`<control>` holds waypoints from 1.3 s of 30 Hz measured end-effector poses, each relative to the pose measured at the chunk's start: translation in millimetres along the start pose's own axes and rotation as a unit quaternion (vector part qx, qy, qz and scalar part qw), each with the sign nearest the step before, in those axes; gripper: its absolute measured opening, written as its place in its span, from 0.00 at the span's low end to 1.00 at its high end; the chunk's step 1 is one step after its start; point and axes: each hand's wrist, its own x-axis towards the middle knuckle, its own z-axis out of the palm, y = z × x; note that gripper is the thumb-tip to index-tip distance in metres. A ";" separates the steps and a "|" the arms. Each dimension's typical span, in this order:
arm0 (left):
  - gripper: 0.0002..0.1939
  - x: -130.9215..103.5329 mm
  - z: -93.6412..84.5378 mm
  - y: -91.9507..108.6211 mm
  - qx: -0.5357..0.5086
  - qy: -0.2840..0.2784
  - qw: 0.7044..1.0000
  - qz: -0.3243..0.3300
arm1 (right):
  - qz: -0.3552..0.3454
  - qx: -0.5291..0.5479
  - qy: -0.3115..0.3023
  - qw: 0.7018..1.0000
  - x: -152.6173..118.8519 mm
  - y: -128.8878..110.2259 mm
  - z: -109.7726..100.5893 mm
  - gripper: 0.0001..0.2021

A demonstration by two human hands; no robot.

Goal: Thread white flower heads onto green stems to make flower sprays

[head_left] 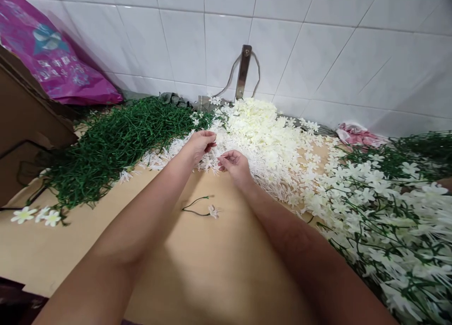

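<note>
My left hand is over the near edge of a heap of thin white stamen pieces, its fingers curled together. Just to its right, my right hand pinches thumb and forefinger at the same heap. Whatever either hand holds is too small or hidden to make out. Between my forearms, a forked green artificial stem lies on the tabletop, one branch tipped with a white stamen piece. Behind the stamen pieces rises a pile of cream-white fabric petals.
A large heap of green plastic stems lies left; finished-looking white flowers on stems pile up right. Several flowers sit at the left edge. A cardboard box, a purple bag and a metal bracket stand by the tiled wall.
</note>
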 end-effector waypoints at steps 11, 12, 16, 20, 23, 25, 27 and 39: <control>0.04 -29.3 -3.3 -9.8 -0.094 -0.085 0.988 -0.085 | 0.055 0.162 0.036 0.985 -0.3 -15.2 3.4 0.14; 0.05 -30.9 -2.9 -10.9 -0.097 -0.084 0.988 -0.089 | 0.059 0.170 0.038 0.983 -0.9 -15.9 3.9 0.13; 0.06 -35.1 -4.4 -15.4 -0.111 -0.072 0.988 -0.083 | 0.065 0.197 0.020 0.978 -4.4 -20.0 6.8 0.11; 0.04 -37.1 -9.0 -19.0 -0.127 -0.094 0.984 -0.081 | 0.065 0.208 0.008 0.976 -8.4 -23.5 9.6 0.10; 0.02 -37.4 -9.7 -20.6 -0.134 -0.097 0.982 -0.087 | 0.062 0.209 0.009 0.976 -9.6 -23.6 9.9 0.10; 0.02 -37.4 -8.5 -21.4 -0.131 -0.096 0.982 -0.092 | 0.063 0.202 0.003 0.977 -9.6 -23.1 9.5 0.10; 0.03 -37.6 -7.0 -22.4 -0.128 -0.091 0.983 -0.090 | 0.066 0.193 0.003 0.979 -9.7 -23.0 9.0 0.10; 0.04 -37.6 -9.2 -16.7 0.062 -0.054 0.986 0.147 | 0.046 0.149 0.039 0.987 -10.1 -25.4 5.2 0.11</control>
